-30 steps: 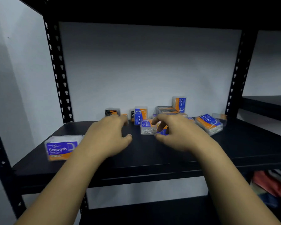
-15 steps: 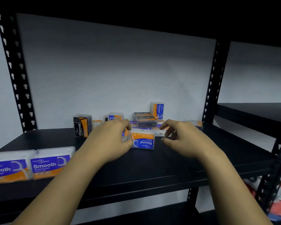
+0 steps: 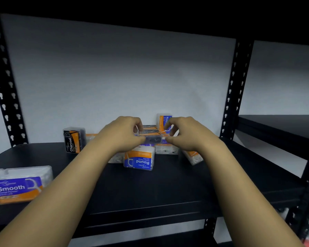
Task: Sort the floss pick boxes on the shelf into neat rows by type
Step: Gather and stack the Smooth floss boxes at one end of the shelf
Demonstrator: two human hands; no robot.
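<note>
Clear flat Charcoal floss pick box (image 3: 152, 137) lying crosswise, pinched at its ends between left hand (image 3: 122, 133) and right hand (image 3: 185, 133) fingers, equally near

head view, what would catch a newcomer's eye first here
First the two hands, left hand and right hand, meeting at the middle of the black shelf and gripping a Charcoal box from both ends above a jumble of boxes. Just below them a Round box lies with its label upside down. At far left a Smooth box lies near the front edge, and another Charcoal box stands on end near the back.
</note>
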